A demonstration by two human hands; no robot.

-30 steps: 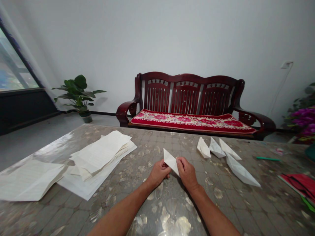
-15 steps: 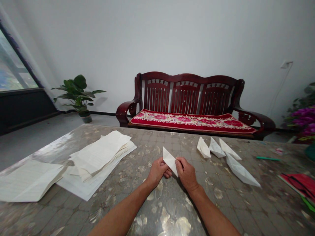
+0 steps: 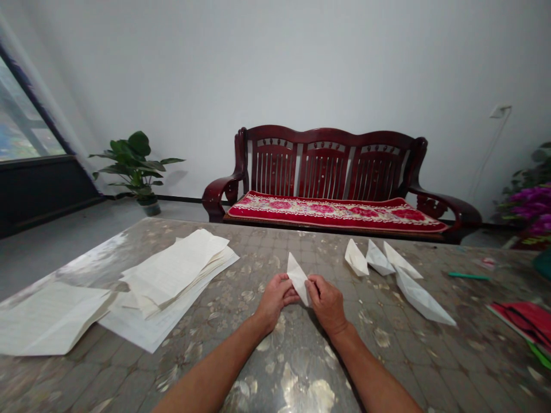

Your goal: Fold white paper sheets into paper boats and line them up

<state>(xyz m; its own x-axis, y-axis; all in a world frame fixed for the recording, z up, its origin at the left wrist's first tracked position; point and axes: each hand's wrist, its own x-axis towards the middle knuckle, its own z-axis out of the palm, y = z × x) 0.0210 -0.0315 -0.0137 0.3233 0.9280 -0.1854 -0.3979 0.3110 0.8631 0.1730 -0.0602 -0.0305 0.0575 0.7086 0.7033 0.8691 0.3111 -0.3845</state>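
A small folded white paper (image 3: 297, 276) stands pointed upward between both my hands, just above the patterned table (image 3: 279, 367). My left hand (image 3: 274, 299) pinches its left side with closed fingers. My right hand (image 3: 328, 303) grips its right side, fingers curled round the fold. To the right lie several finished white paper boats (image 3: 379, 259), the largest paper boat (image 3: 419, 299) nearest me.
A stack of white paper sheets (image 3: 172, 272) lies on the left, with another sheet (image 3: 49, 318) at the far left edge. A green pen (image 3: 467, 276) and a red folder (image 3: 527, 321) lie at the right. A wooden bench (image 3: 331, 183) stands behind the table, a potted plant (image 3: 135, 163) by the wall.
The folded paper has turned more upright between my hands, and my hands have drawn slightly closer together round it.
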